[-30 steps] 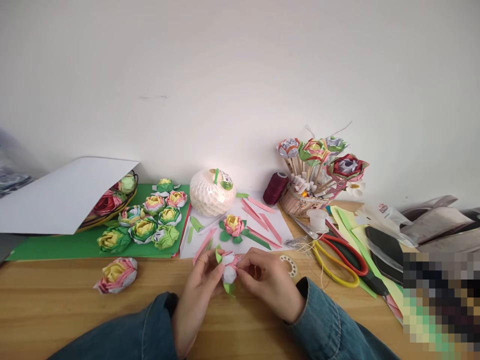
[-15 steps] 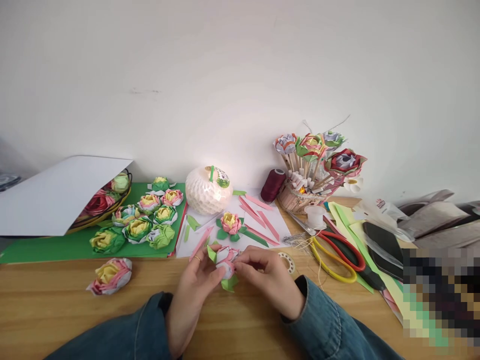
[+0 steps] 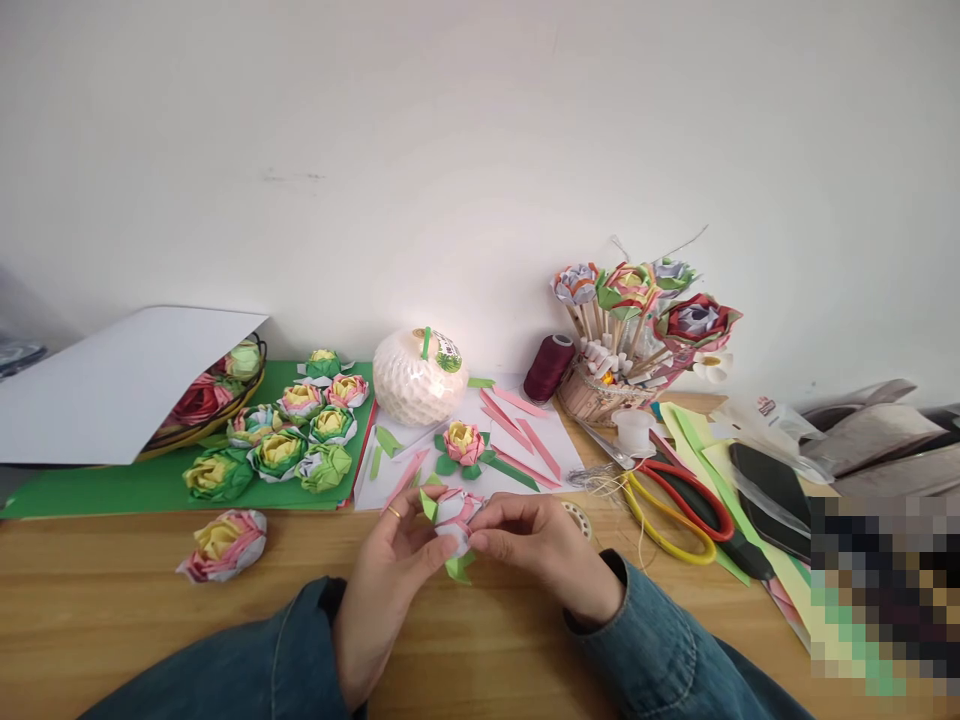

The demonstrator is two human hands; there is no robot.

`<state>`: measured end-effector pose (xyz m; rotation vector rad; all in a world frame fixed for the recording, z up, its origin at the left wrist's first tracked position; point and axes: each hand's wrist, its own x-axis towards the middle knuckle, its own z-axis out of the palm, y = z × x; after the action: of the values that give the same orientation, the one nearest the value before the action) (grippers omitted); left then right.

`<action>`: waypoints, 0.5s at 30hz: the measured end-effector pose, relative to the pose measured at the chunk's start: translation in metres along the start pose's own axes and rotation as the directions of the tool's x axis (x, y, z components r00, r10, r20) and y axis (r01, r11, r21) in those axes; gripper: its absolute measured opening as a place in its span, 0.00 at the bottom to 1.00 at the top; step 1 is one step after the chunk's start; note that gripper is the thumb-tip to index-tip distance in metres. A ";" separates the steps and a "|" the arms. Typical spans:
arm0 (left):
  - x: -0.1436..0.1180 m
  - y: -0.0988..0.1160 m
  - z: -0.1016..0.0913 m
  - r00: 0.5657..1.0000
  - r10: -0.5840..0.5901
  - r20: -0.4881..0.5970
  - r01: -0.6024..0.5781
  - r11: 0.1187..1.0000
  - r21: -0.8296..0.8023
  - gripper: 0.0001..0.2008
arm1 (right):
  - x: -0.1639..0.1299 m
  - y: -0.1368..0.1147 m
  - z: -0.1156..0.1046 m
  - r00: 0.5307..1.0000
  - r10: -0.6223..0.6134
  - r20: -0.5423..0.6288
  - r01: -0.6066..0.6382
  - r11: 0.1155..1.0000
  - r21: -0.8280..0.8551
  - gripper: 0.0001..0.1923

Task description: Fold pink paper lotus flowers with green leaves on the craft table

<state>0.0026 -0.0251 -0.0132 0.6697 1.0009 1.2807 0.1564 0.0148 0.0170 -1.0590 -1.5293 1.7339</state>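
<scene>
While left hand point(image 3: 394, 565) pinches the pink-white paper flower point(image 3: 454, 507) above wooden tabletop point(image 3: 480, 650), right hand point(image 3: 551, 550) pinches its edge; looks like petal-shaping, next fold likely needs a steady left hold.

A wooden table point(image 3: 97, 560) bore white paper point(image 3: 476, 408) near its middle. A green sheet point(image 3: 97, 490) lay just left of the paper, while a pink-and-yellow flower point(image 3: 223, 546) rested on the wood in front and to its left. A basket point(image 3: 589, 398) stood right of the paper, toward the back. Scissors point(image 3: 651, 466) lay farther right, beyond a ring point(image 3: 581, 517) near the paper's front right corner.
</scene>
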 end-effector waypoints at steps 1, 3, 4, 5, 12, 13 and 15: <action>0.000 0.000 0.000 1.000 0.003 0.000 -0.003 1.000 0.014 0.22 | -0.001 0.000 0.001 1.000 -0.013 -0.010 0.013 0.999 -0.042 0.11; 0.000 -0.001 -0.001 1.000 0.006 -0.001 -0.006 0.999 0.038 0.22 | -0.002 -0.001 0.002 0.998 -0.053 -0.031 0.048 0.986 -0.161 0.10; 0.000 -0.002 -0.001 1.000 0.005 -0.001 -0.005 0.999 0.042 0.21 | -0.003 -0.001 0.004 0.996 -0.079 -0.040 0.068 0.970 -0.232 0.10; 0.000 -0.002 -0.002 1.000 0.002 0.000 -0.002 0.999 0.043 0.22 | -0.004 -0.001 0.005 0.993 -0.110 -0.048 0.090 0.948 -0.305 0.10; 0.001 -0.004 -0.002 1.000 0.011 -0.015 -0.010 0.999 0.046 0.21 | -0.008 0.011 0.015 0.930 -0.366 -0.034 0.239 0.674 -0.699 0.12; 0.001 -0.003 -0.002 1.000 0.008 -0.013 -0.008 0.999 0.050 0.21 | -0.008 0.012 0.016 0.922 -0.386 -0.023 0.250 0.641 -0.726 0.12; 0.001 -0.003 -0.001 1.000 0.002 -0.015 -0.001 0.999 0.054 0.21 | -0.008 0.012 0.016 0.914 -0.405 -0.002 0.260 0.590 -0.764 0.11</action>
<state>0.0028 -0.0251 -0.0162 0.7030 1.0509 1.2658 0.1476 -0.0021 0.0071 -1.1432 -2.2285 0.6767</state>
